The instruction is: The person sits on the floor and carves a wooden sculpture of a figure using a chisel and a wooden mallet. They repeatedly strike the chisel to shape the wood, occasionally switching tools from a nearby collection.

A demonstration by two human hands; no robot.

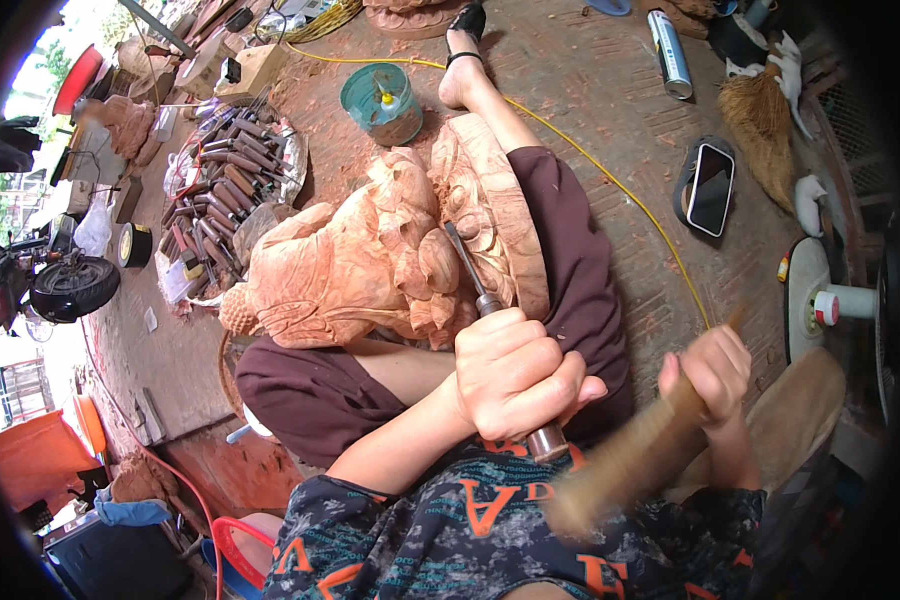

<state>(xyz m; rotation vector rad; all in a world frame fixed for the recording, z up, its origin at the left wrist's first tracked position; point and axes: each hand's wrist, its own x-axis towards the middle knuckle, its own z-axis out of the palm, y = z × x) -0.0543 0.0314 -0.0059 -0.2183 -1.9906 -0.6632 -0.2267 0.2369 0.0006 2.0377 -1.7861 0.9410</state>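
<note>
A carved wooden figure (pixel 320 265) of pale reddish wood lies on its side across my lap, its knobbly head toward the left and its carved base toward my raised leg. My left hand (pixel 520 375) is closed round the handle of a chisel (pixel 467 262). The blade slants up and left, its tip at the carving near the base; whether it bites the wood cannot be made out. On the right, my right hand (pixel 712 372) is wrapped round a wooden mallet (pixel 620 462), smeared by motion. The mallet's head is low, just right of the chisel's butt end.
Many wooden-handled carving tools (pixel 232 185) lie heaped at the left. A teal bucket (pixel 382 118) stands beyond the figure. A yellow cord (pixel 625 182) crosses the floor. Rightward are a phone (pixel 711 188), a spray can (pixel 668 55), a straw broom (pixel 758 130) and a fan (pixel 808 290).
</note>
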